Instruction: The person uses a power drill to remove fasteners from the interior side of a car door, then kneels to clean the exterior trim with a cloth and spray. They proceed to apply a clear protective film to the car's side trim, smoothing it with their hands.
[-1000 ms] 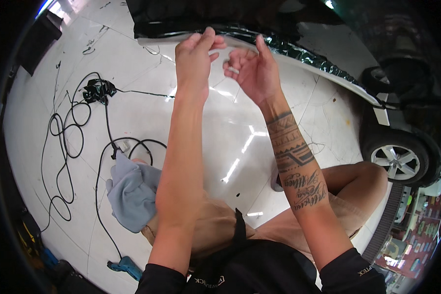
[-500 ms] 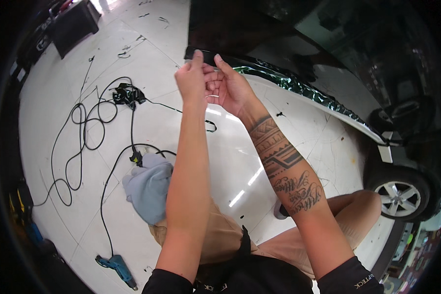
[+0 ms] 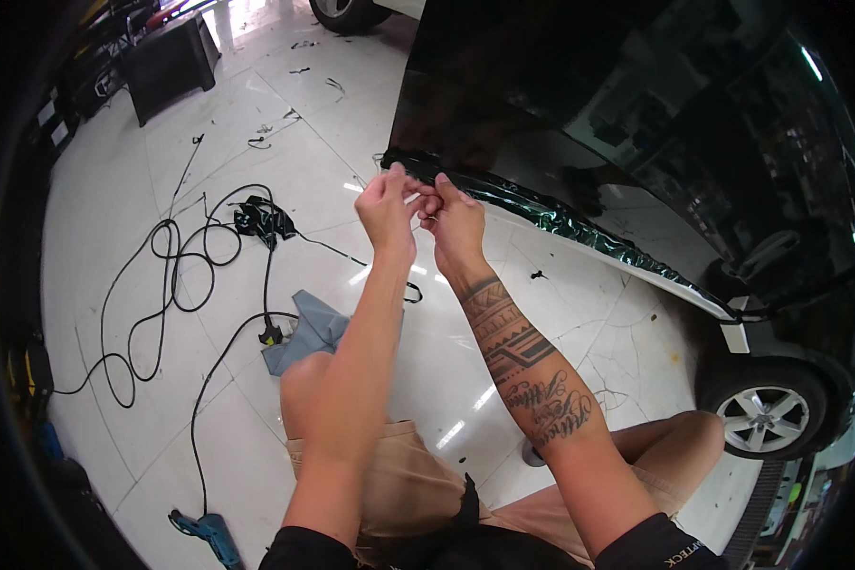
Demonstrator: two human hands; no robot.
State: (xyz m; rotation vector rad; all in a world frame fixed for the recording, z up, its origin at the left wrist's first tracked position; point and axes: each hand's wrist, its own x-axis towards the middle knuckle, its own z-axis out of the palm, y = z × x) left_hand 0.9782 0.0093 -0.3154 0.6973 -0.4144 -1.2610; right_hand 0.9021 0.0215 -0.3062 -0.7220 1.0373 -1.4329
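Observation:
A dark, glossy car door [image 3: 532, 104] stands ahead of me, with wrinkled dark film [image 3: 565, 228] hanging along its bottom edge. At the door's lower left corner my left hand [image 3: 387, 217] is closed, thumb and fingers pinching the film's edge; its fingertips are slightly blurred. Close beside it, my right hand [image 3: 458, 223] has its thumb raised against the film and its fingers curled underneath. The fingers of both hands nearly meet. What lies between the fingertips is partly hidden.
A blue heat gun [image 3: 209, 540] lies on the floor at lower left, its black cord [image 3: 198, 418] running up to a plug. A grey cloth [image 3: 313, 328] rests by my knee. Crumpled dark film [image 3: 264, 220] lies among cord loops. A car wheel [image 3: 765, 408] stands at right.
The view has shifted, so the door and hands sit lower in it. Both hands stay at the door's corner, fingers more curled. My left knee now shows bare beside the grey cloth.

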